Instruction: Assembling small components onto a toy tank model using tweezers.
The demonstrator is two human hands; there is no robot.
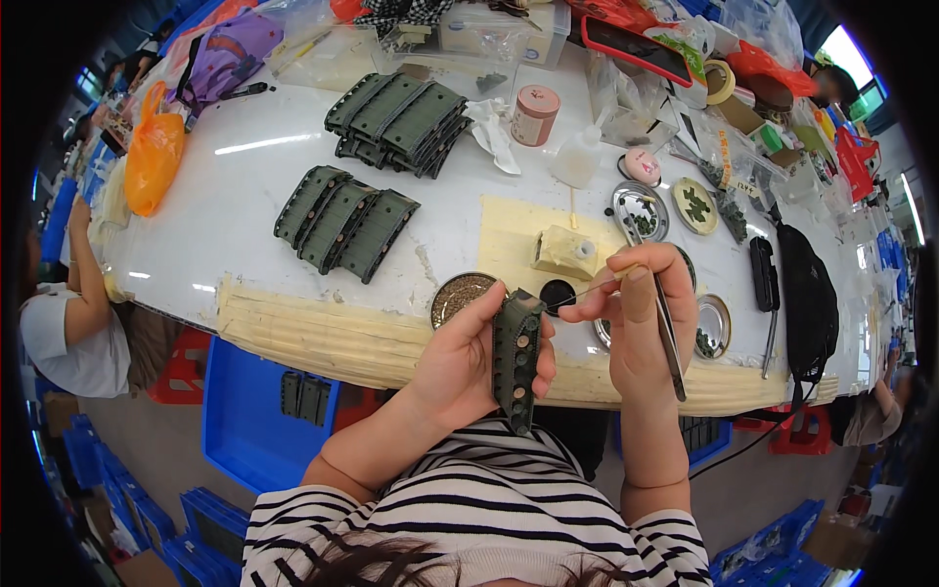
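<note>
Working partway through a single dark green piece [516,367], judging by the two round tan discs [523,341] already sitting on its facing side. Leaving it unclear whether more discs or dabs are lacking there, the raised details being too small to read. Counting similar green panels beyond, in a far stack [396,117] and a nearer stack [344,223], but not being able to tell finished ones from waiting ones. Seeing loose small green parts lying in the round dishes on the right, such as the nearest dish [727,311], so presumably not being out of supplies.

Gripping the piece with the left hand [458,364], pressing the thumb along its left edge and wrapping the fingers behind to its right edge; holding it lengthwise just above the near table edge, mostly below the thumb tip. Pinching a thin needle-like tool [599,288] between thumb and forefinger of the right hand [646,313], pointing it leftward at the piece's upper end, over or beside a small black cup [558,293]; not being able to tell whether it is touching. Carrying tweezers [670,338] in that same hand, slanting upright along the palm.
</note>
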